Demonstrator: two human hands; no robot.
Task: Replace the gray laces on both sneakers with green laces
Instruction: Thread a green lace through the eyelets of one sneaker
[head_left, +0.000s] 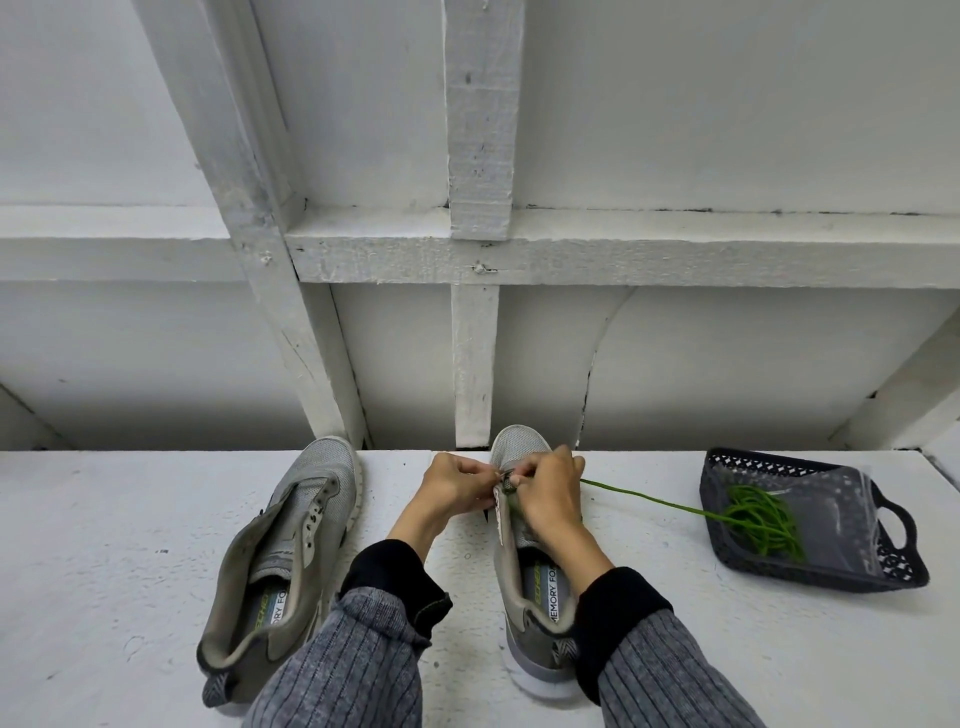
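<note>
Two gray sneakers stand on a white table, toes pointing away from me. The left sneaker (291, 551) has no lace in its eyelets. Over the eyelet area of the right sneaker (530, 582) both hands work close together. My left hand (454, 483) pinches the edge of the shoe's upper near the front eyelets. My right hand (548, 493) pinches a green lace (644, 497) at the same spot. The lace runs right from my fingers into a dark basket (893, 519), where the rest lies in a loose coil. The eyelets under my fingers are hidden.
A white wall with painted wooden beams rises right behind the table's far edge. The dark plastic basket with a handle sits at the right, tilted toward the shoes. Bare white tabletop stretches to the left of the left sneaker.
</note>
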